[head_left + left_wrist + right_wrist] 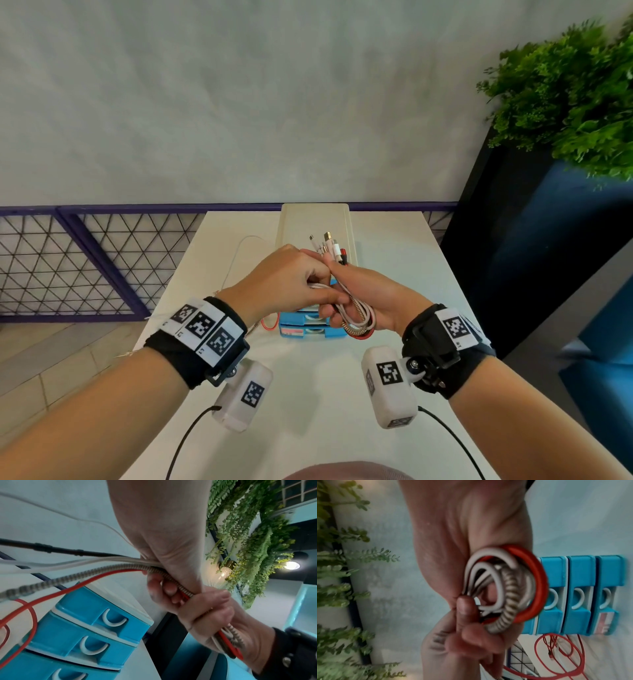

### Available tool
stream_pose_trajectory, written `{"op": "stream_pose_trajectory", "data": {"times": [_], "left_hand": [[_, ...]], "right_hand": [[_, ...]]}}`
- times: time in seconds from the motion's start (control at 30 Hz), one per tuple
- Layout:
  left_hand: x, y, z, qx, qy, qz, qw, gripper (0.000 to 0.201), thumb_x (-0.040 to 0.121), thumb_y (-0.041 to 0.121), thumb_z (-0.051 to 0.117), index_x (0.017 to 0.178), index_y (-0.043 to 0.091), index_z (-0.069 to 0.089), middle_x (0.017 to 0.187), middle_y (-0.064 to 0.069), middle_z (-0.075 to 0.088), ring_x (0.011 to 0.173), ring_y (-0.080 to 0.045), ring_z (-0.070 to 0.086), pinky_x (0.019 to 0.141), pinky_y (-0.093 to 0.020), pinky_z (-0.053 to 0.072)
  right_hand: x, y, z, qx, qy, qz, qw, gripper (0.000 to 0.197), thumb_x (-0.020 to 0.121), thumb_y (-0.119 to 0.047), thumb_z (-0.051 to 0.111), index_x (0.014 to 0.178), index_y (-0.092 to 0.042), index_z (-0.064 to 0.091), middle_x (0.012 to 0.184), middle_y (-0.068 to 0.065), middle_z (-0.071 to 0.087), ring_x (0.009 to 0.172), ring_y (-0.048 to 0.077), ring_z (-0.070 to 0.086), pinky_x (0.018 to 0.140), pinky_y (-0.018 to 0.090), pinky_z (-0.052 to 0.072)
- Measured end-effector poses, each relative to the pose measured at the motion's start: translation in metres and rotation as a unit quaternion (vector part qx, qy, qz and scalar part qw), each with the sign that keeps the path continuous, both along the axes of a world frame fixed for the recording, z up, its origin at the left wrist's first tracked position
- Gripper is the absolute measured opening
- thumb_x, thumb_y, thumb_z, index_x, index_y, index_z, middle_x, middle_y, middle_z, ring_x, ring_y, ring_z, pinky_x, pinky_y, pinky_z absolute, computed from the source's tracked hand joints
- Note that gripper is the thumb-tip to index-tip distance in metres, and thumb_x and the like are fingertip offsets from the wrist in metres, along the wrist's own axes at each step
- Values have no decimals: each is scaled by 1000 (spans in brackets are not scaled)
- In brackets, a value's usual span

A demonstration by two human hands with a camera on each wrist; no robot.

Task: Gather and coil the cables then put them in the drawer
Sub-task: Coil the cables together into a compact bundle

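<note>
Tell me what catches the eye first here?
Two hands meet above a white table, the right hand gripping a looped bundle of cables in white, red and braided metal while the left hand holds the strands feeding into it. Just behind stands a bright blue drawer unit, all drawers closed, with loose red cable trailing on the table beside it.

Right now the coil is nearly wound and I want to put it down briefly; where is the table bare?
Bare table lies right of the drawer unit, out to the right edge, and in front of it, between the wrists. Left of the unit is crowded: the red cable and the white cable trail there. Both hands hold the coil above the unit.
</note>
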State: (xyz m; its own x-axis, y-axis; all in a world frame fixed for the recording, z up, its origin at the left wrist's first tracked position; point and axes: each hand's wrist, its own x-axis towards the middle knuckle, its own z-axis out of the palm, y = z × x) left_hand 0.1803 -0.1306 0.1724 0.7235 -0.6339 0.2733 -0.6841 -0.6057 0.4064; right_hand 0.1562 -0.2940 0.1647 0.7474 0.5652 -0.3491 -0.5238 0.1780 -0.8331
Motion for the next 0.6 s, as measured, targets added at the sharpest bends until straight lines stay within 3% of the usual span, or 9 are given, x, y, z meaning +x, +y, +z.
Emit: {"op": "stream_pose_trajectory", "data": {"times": [0.07, 0.1, 0.17, 0.23, 0.33, 0.4, 0.5, 0.53, 0.6], "left_hand": [[-3, -3, 1, 55, -5, 30, 998, 44, 82, 56, 60, 59, 19, 55, 49, 6, 44, 48, -10, 42, 49, -21, 25], [-4, -4, 1, 79, 10, 37, 996, 44, 85, 56, 56, 62, 18, 57, 50, 5, 45, 48, -10, 42, 48, -21, 26], [-3, -3, 1, 95, 77, 30, 992, 49, 88, 58, 48, 67, 16, 61, 52, 3, 54, 50, -11, 49, 51, -25, 37], [-3, -2, 4, 109, 160, 14, 981, 53, 89, 61, 42, 63, 19, 61, 53, 3, 61, 53, -11, 55, 56, -23, 44], [3, -1, 7, 129, 316, -20, 940, 53, 94, 56, 37, 62, 20, 60, 56, 5, 62, 51, -9, 53, 53, -13, 41], [6, 1, 12, 132, 404, -37, 904, 54, 97, 52, 30, 80, 14, 65, 72, -7, 65, 60, -13, 56, 62, -15, 47], [9, 3, 19, 185, 476, -19, 860, 69, 94, 62, 21, 114, 9, 60, 110, -20, 67, 98, -29, 63, 85, -27, 50], [10, 3, 23, 219, 488, -10, 845, 70, 96, 59, 17, 110, 6, 59, 106, -16, 69, 100, -29, 63, 81, -20, 50], [13, 6, 29, 260, 499, 2, 827, 60, 100, 50, 14, 86, 11, 58, 77, 0, 67, 79, -14, 63, 64, -8, 48]], "right_hand": [[1, -1, -1, 0, 9, -9, 1000, 37, 102, -43, 38, 137, -35, 48, 51, 1, 31, 49, 13, 48, 46, 23, 43], [1, -1, -1, -2, 8, -8, 1000, 37, 102, -43, 39, 137, -33, 48, 51, 0, 29, 48, 12, 46, 46, 23, 42], [2, -2, -2, -25, -13, 14, 1000, 37, 102, -43, 39, 130, -23, 52, 55, 3, 47, 48, 11, 44, 46, 22, 41], [1, -2, -1, -59, -43, 45, 996, 40, 103, -43, 37, 116, -10, 55, 79, 16, 67, 48, 9, 44, 46, 20, 41], [-2, 1, -3, -93, -61, 60, 992, 42, 103, -40, 37, 120, -4, 51, 97, 24, 65, 49, 8, 45, 46, 19, 41], [-3, 5, -6, -104, -64, 63, 990, 39, 103, -38, 38, 123, -7, 48, 100, 25, 61, 48, 8, 45, 44, 18, 41], [-3, 6, -9, -119, -73, 69, 988, 28, 102, -26, 40, 120, -6, 48, 99, 25, 59, 48, 9, 47, 44, 18, 40], [-3, 6, -9, -119, -75, 72, 987, 24, 102, -24, 40, 117, -8, 49, 100, 26, 60, 48, 9, 48, 44, 18, 41], [-4, 3, -7, -119, -78, 77, 987, 23, 103, -29, 41, 121, -18, 52, 99, 25, 64, 49, 9, 49, 45, 19, 43]]}}
